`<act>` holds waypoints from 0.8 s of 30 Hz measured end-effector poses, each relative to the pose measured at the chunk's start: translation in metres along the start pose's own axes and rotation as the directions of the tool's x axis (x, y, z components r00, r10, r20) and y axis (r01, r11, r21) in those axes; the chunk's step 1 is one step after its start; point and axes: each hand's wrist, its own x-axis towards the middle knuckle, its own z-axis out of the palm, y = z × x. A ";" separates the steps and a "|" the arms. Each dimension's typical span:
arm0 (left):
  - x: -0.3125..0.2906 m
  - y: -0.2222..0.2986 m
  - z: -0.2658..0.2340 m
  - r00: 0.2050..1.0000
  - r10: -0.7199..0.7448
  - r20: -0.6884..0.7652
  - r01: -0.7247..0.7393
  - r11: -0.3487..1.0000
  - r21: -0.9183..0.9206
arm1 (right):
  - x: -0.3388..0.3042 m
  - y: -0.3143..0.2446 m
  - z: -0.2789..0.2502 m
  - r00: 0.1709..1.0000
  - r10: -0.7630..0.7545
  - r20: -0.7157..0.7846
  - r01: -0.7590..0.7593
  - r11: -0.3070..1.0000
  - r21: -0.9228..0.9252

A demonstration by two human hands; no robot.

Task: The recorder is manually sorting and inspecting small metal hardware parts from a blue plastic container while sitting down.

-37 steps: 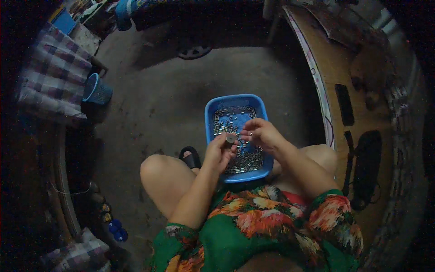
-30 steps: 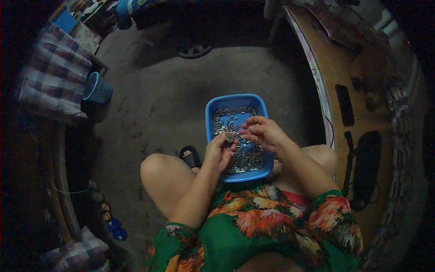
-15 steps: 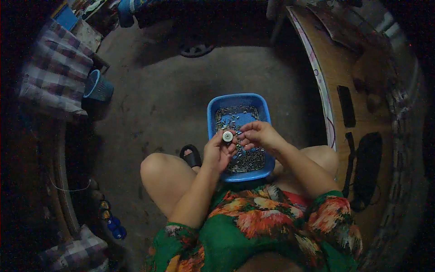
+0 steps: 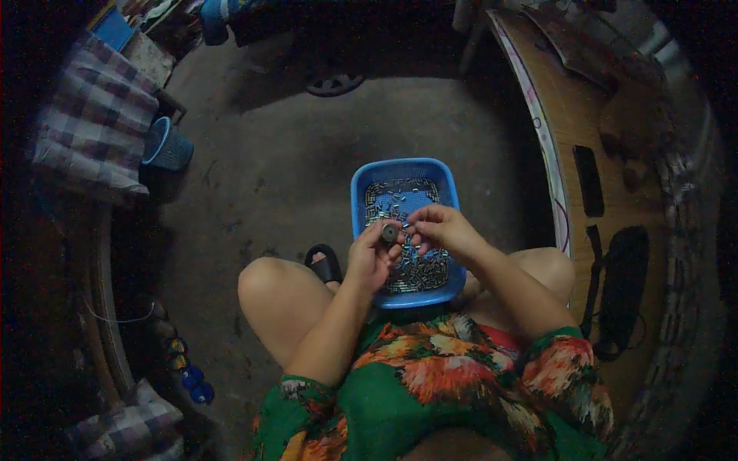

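A blue plastic basket (image 4: 419,298) rests in front of me between my knees, with many small shiny metal cylinders (image 4: 421,273) heaped and scattered in it. Above the basket, my left hand (image 4: 374,250) is closed round a short round metal piece (image 4: 390,232), whose end shows a small hole in its middle. Close by on the right, my right hand (image 4: 438,228) has its thumb and fingertips pinched together beside that piece. What the pinch holds, if anything, is too small to make out.
A wooden table (image 4: 565,207) runs along the right, with a dark flat object (image 4: 588,180) on it. A blue bin (image 4: 171,147) stands at the left near checked cloth (image 4: 96,123). A black slipper (image 4: 323,265) is on my foot; a dark wheel-like base (image 4: 333,83) lies far off.
The end of the metal piece in my left hand looked bright and pale before; now it looks dark grey. Both hands have barely shifted.
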 end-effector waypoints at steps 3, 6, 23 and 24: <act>0.002 -0.003 -0.006 0.999 -0.001 0.051 0.001 1.000 0.003 | -0.002 -0.001 0.002 1.000 -0.013 -0.004 0.013 1.000 -0.006; 0.003 -0.006 -0.005 0.999 -0.048 0.005 0.048 0.998 -0.031 | -0.003 -0.003 0.000 0.999 0.035 0.032 -0.034 0.999 -0.039; 0.001 -0.007 -0.001 0.998 -0.065 0.025 0.061 0.988 0.141 | 0.008 0.019 -0.003 0.995 -0.098 0.029 0.102 0.955 -0.280; 0.002 -0.007 -0.002 0.998 -0.063 0.025 0.059 0.988 0.142 | 0.010 0.021 -0.003 0.995 -0.099 0.030 0.104 0.954 -0.280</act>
